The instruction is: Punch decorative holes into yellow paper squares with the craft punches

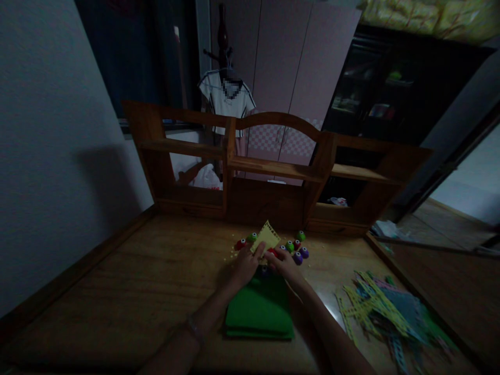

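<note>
Over the middle of the wooden desk, my left hand (247,264) pinches a small yellow sheet (267,235) with a row of cut marks along its edges. Beside it, my right hand (284,263) has its fingers closed on a small red piece (272,252) at the sheet's lower right corner. Several small round pieces, red, green and purple, lie around both hands, among them a green one (300,236) and a purple one (298,258). Below my hands, a folded green cloth or felt stack (260,310) lies on the desk.
A loose pile of yellow, blue and green cut strips (378,307) covers the desk's right side. Tiny yellow scraps are scattered near my hands. A wooden shelf unit (273,167) stands along the back edge, and a wall (58,156) rises at the left.
</note>
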